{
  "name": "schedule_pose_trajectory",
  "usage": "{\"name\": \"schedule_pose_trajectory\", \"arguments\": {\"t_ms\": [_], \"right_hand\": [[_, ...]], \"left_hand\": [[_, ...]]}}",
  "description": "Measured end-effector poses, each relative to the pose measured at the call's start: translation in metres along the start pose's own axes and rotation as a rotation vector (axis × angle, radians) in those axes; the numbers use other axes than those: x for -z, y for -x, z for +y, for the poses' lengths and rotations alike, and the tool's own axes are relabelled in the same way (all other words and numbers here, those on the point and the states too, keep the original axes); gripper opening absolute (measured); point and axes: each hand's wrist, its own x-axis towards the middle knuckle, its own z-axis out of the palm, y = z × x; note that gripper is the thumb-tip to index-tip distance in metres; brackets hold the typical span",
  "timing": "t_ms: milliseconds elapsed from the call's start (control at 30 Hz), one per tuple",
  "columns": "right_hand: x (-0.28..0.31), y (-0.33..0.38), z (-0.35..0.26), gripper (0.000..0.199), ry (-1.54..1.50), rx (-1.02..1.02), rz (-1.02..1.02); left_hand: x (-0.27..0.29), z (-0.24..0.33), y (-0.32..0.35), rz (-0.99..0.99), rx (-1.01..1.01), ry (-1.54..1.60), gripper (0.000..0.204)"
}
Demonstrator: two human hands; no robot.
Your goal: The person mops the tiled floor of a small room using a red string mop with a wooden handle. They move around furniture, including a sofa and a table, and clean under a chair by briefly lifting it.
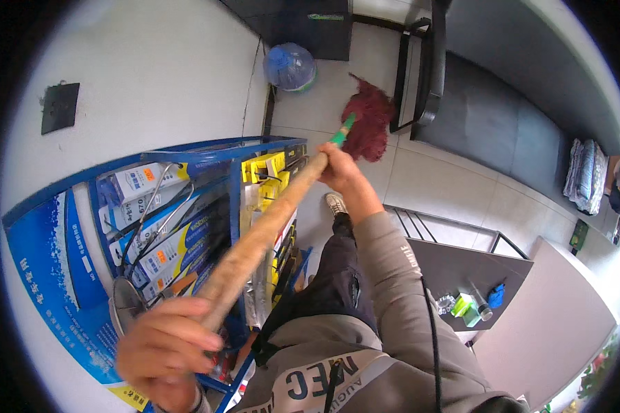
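Observation:
A mop with a long wooden handle slants from the lower left up to the far middle. Its dark red mop head lies spread on the tiled floor, joined to the pole by a green sleeve. Near the upper end of the handle, my left hand is closed round the wood, slightly blurred. Farther down the pole, just short of the green part, my right hand grips it with the arm stretched forward.
A blue rack of boxed goods stands close on the left. Beyond it is a large clear water bottle by the wall. A black-framed seat borders the mop head. On the right, a low dark table carries small items.

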Motion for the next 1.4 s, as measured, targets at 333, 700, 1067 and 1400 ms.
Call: {"name": "schedule_pose_trajectory", "arguments": {"t_ms": [333,700,1067,1400], "right_hand": [[0.100,-0.021,0.030,0.026,0.144,0.184,0.308],[0.129,0.055,0.234,0.032,0.152,-0.032,0.161],[0.124,0.140,0.443,0.021,0.331,-0.120,0.242],[0.198,0.023,0.366,0.033,0.700,0.155,0.644]], "left_hand": [[-0.086,-0.076,0.145,0.238,0.418,0.319,0.027],[-0.049,0.010,0.302,0.099,0.077,0.293,0.018],[-0.044,0.054,0.497,0.538,0.018,0.145,0.005],[-0.092,-0.079,0.561,0.217,0.706,-0.161,0.030]]}}
